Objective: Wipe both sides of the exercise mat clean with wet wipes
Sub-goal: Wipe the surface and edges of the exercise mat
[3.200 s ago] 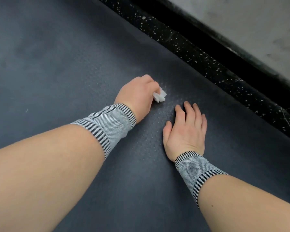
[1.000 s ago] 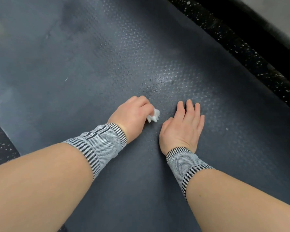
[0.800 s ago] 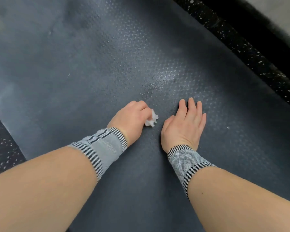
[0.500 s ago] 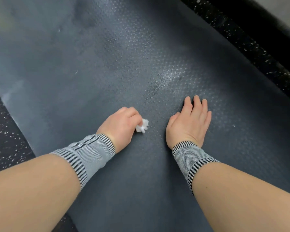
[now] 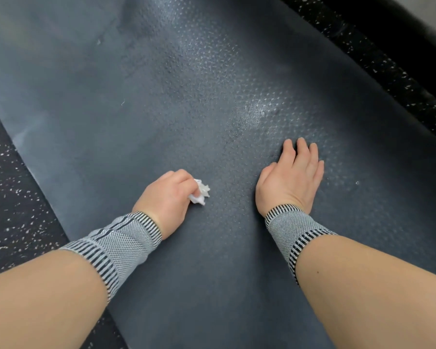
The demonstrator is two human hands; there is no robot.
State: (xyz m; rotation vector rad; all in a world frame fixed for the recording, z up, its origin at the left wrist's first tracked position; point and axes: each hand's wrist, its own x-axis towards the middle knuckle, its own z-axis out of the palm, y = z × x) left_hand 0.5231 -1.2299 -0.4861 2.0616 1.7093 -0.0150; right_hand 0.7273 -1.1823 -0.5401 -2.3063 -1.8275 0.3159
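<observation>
A dark grey exercise mat [image 5: 161, 102] with a dotted texture lies flat on the floor and fills most of the view. My left hand [image 5: 166, 197] grips a crumpled white wet wipe [image 5: 200, 192] and holds it down on the mat near its middle. My right hand [image 5: 291, 177] lies flat on the mat to the right, fingers straight, palm down. A shiny damp streak [image 5: 257, 112] shows on the mat just beyond my right hand. Both wrists wear grey striped bands.
Black speckled rubber flooring [image 5: 13, 197] shows past the mat's left edge and also [image 5: 388, 71] along its right edge. A pale surface sits at the far top right corner.
My left hand has dragged the wipe toward me and to the left across the mat. My right hand stayed flat on the mat. The view has shifted, showing more of the left floor.
</observation>
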